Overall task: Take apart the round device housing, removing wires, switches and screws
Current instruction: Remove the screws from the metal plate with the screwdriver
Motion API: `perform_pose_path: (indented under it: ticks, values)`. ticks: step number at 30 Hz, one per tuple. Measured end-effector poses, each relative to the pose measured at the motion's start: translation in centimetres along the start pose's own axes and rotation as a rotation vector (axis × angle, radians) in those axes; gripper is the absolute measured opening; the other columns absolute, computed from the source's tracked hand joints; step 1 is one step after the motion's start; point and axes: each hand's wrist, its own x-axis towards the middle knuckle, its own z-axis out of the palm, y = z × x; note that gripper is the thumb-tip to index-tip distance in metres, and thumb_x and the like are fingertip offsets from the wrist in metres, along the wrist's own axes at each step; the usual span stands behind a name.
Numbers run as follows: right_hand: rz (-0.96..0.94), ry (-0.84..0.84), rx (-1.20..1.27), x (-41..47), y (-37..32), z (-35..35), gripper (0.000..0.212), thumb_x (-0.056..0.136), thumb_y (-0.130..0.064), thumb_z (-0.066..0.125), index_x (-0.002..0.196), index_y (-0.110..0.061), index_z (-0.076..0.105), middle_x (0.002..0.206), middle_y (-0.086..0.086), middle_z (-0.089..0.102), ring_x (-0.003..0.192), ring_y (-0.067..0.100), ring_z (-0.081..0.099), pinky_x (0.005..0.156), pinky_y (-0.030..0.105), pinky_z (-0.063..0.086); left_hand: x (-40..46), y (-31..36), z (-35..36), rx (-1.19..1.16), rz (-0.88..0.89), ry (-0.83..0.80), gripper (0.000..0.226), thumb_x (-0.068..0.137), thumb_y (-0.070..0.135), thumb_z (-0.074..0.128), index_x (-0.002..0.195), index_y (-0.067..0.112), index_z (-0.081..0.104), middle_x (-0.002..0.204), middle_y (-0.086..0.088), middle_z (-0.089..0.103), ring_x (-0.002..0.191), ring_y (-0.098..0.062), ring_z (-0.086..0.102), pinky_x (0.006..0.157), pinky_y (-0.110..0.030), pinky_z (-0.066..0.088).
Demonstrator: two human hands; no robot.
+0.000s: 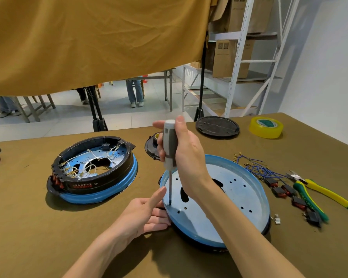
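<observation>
1. A person's right hand (pixel 181 155) wraps its fingers round the grey-and-white handle of a screwdriver (pixel 169 145), held upright, its tip set into the near-left edge of a round blue housing (pixel 239 189) lying on the olive-covered table (pixel 28 227).
2. The left hand (pixel 147 215) steadies the housing's left rim: its fingers lie straight against the edge, and the thumb points up beside the screwdriver shaft.
3. To the left, well apart, sits a second housing (pixel 92 171), its black ring still carrying white wires and red switches.
4. Right of the worked housing lie loose blue wires (pixel 255 167), a row of black-and-red switches (pixel 287 193) and yellow-and-green pliers (pixel 317 193); a small metal part (pixel 277 218) rests near the housing's right edge.
5. At the table's far side are a black round cover (pixel 217 127) and a roll of yellow tape (pixel 266 127).
6. A mustard-coloured cloth (pixel 88 41) hangs above; metal shelving (pixel 249 57) holds cardboard boxes behind.
</observation>
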Motion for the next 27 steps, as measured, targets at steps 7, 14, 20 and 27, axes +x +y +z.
perform_pose_path:
  ticks: [7, 14, 20, 27]
  values:
    - [-0.076, 0.029, 0.035, -0.09, 0.41, 0.43, 0.045, 0.085, -0.051, 0.06, 0.096, -0.008, 0.055, 0.073, -0.001, 0.06, 0.053, 0.009, 0.054, 0.049, 0.022, 0.046, 0.0, -0.1, -0.06, 0.001, 0.004, -0.004, 0.1, 0.047, 0.075, 0.073, 0.119, 0.006, 0.066, 0.094, -0.016, 0.08, 0.087, -0.026, 0.08, 0.069, -0.03, 0.064]
    - [-0.008, 0.026, 0.051, 0.16, 0.2, 0.14, 0.07, 0.078, -0.067, 0.052, 0.109, -0.004, 0.051, 0.066, -0.002, 0.054, 0.049, 0.009, 0.046, 0.046, 0.02, 0.042, -0.14, -0.05, -0.14, 0.001, 0.0, -0.009, 0.101, 0.047, 0.076, 0.073, 0.119, 0.006, 0.066, 0.095, -0.016, 0.08, 0.088, -0.025, 0.08, 0.072, -0.031, 0.064]
    - [0.0, 0.006, 0.007, 0.0, 0.62, 0.07, 0.052, 0.098, -0.058, 0.04, 0.095, -0.012, 0.064, 0.07, -0.003, 0.065, 0.055, 0.01, 0.059, 0.052, 0.024, 0.049, -0.2, 0.0, 0.01, 0.007, 0.003, -0.008, 0.099, 0.049, 0.075, 0.072, 0.117, 0.004, 0.068, 0.093, -0.016, 0.08, 0.088, -0.026, 0.08, 0.076, -0.033, 0.064]
    - [-0.039, 0.008, -0.005, -0.26, 0.55, 0.58, 0.064, 0.085, -0.064, 0.068, 0.108, -0.006, 0.049, 0.075, 0.006, 0.056, 0.053, 0.007, 0.049, 0.05, 0.019, 0.045, -0.2, -0.01, 0.09, 0.018, 0.01, 0.003, 0.101, 0.047, 0.076, 0.071, 0.118, 0.005, 0.067, 0.093, -0.015, 0.08, 0.087, -0.025, 0.08, 0.079, -0.035, 0.065]
